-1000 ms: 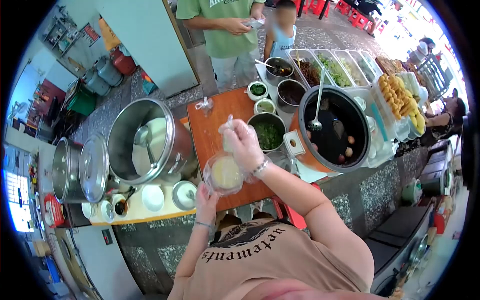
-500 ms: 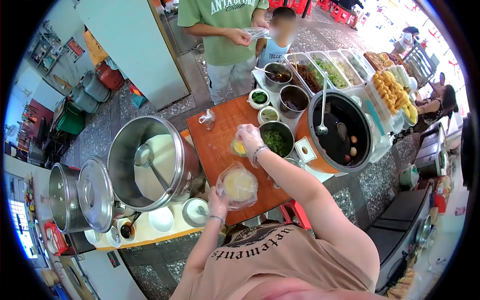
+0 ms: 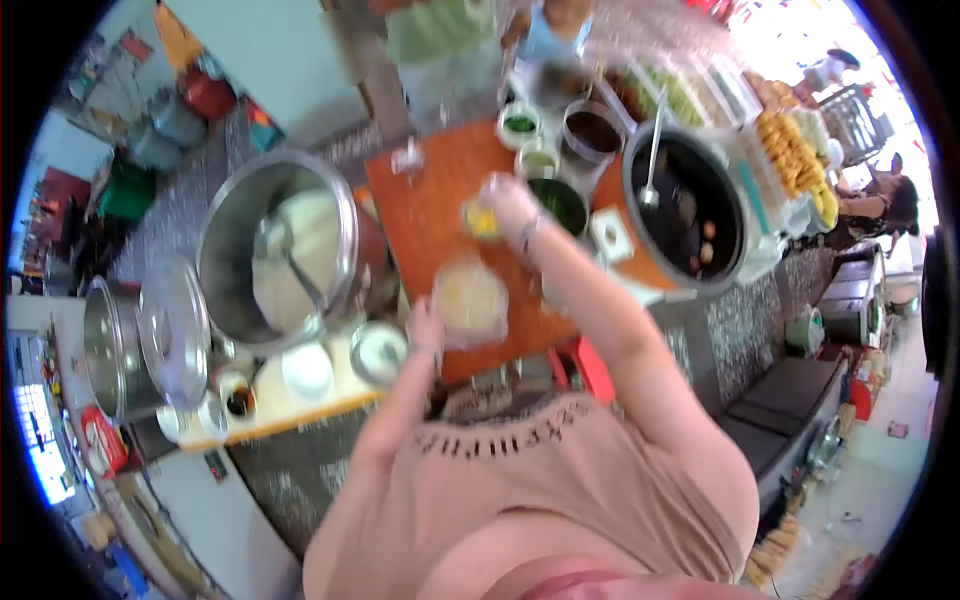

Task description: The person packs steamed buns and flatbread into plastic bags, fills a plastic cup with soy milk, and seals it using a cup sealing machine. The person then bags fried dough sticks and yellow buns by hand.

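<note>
My left hand [image 3: 426, 326] is at the left edge of a bowl [image 3: 470, 303] of pale food in clear plastic, its fingers blurred against the plastic. Farther back on the brown board [image 3: 430, 180], my right hand [image 3: 508, 203] has its fingers closed on a small clear bag [image 3: 481, 220] with something yellow inside. Just right of that hand stands a metal pot of chopped greens [image 3: 558, 206]. A small knotted plastic bag [image 3: 407, 158] lies near the board's back left corner.
On the left stands a big steel pot [image 3: 215, 250] of pale food with a ladle. A dark pot [image 3: 740, 225] of broth with a ladle stands right. Behind are food trays [image 3: 655, 85], fried dough [image 3: 790, 150] and two people. A white bowl [image 3: 307, 371] stands front left.
My right hand moved from over the bowl to the small yellow bag, then slightly with it. My left hand stays beside the bowl. The view has shifted and is blurred.
</note>
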The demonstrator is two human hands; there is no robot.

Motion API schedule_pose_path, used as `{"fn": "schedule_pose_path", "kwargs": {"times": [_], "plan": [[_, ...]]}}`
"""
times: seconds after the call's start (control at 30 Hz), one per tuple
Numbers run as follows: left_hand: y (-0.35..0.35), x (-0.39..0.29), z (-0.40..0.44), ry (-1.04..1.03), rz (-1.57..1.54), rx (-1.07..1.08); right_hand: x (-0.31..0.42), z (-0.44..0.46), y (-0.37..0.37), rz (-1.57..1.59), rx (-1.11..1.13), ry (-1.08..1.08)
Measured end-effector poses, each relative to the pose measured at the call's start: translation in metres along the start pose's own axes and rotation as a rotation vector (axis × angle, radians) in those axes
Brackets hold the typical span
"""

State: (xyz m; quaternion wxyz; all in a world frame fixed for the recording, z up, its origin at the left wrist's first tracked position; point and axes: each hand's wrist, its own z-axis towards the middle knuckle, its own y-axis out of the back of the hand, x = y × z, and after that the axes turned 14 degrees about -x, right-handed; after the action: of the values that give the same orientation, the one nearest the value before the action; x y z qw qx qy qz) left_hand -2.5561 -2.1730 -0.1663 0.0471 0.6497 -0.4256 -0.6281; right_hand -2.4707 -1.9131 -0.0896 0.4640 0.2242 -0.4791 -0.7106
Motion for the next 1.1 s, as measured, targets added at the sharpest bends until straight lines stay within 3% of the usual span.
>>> {"fn": "schedule_pose_path", "kwargs": {"times": [0.03, 0.07, 0.1, 0.13, 0.17, 0.23, 0.27, 0.33, 0.4, 0.43, 0.57, 0.67, 0.7, 0.83, 0.97, 1.1], "plan": [[0.001, 0.000, 0.001, 0.039, -0.079, 0.027, -0.011, 0.003, -0.008, -0.020, 0.114, 0.052], [0.006, -0.004, 0.001, -0.028, -0.089, 0.017, -0.011, 0.000, 0.011, 0.161, 0.105, -0.162], [-0.001, 0.012, 0.010, -0.141, -0.007, -0.017, -0.019, 0.008, 0.010, 0.023, 0.224, -0.062], [0.004, 0.010, 0.011, -0.066, -0.024, 0.018, -0.007, 0.008, 0.040, 0.300, 0.227, -0.429], [0.007, 0.008, 0.008, 0.007, -0.047, 0.055, -0.011, 0.001, 0.037, 0.435, 0.200, -0.553], [0.002, 0.021, 0.009, 0.078, -0.295, 0.084, 0.007, 0.003, 0.085, 0.365, 0.332, -0.766], [0.023, -0.015, -0.002, 0.224, -0.350, 0.156, 0.012, -0.012, 0.084, 0.282, 0.140, -0.770], [0.028, -0.014, -0.004, 0.123, -0.290, 0.121, 0.026, -0.040, 0.086, 0.287, -0.252, -0.675], [0.030, -0.010, -0.002, -0.086, -0.136, 0.054, 0.051, -0.062, 0.092, 0.417, -0.366, -0.523], [0.031, -0.007, -0.003, -0.087, -0.137, 0.057, 0.064, -0.077, 0.088, 0.547, -0.365, -0.446], [0.021, 0.012, 0.002, -0.065, -0.167, 0.146, 0.110, -0.121, 0.051, 0.428, 0.400, 0.013], [0.020, -0.006, 0.001, 0.036, -0.420, 0.229, 0.123, -0.145, 0.015, 0.263, 0.448, -0.171], [0.024, -0.007, 0.004, -0.063, -0.319, 0.209, 0.124, -0.146, 0.020, 0.272, 0.484, -0.226], [0.044, -0.029, 0.003, -0.341, -0.104, 0.058, 0.118, -0.156, 0.086, 0.446, 0.137, -0.331], [0.040, -0.063, -0.015, -0.526, -0.230, 0.070, 0.111, -0.181, 0.125, 0.536, 0.349, -0.580], [0.025, -0.102, -0.051, -0.762, -0.291, 0.098, 0.121, -0.214, 0.138, 0.713, 0.142, -0.648]]}}
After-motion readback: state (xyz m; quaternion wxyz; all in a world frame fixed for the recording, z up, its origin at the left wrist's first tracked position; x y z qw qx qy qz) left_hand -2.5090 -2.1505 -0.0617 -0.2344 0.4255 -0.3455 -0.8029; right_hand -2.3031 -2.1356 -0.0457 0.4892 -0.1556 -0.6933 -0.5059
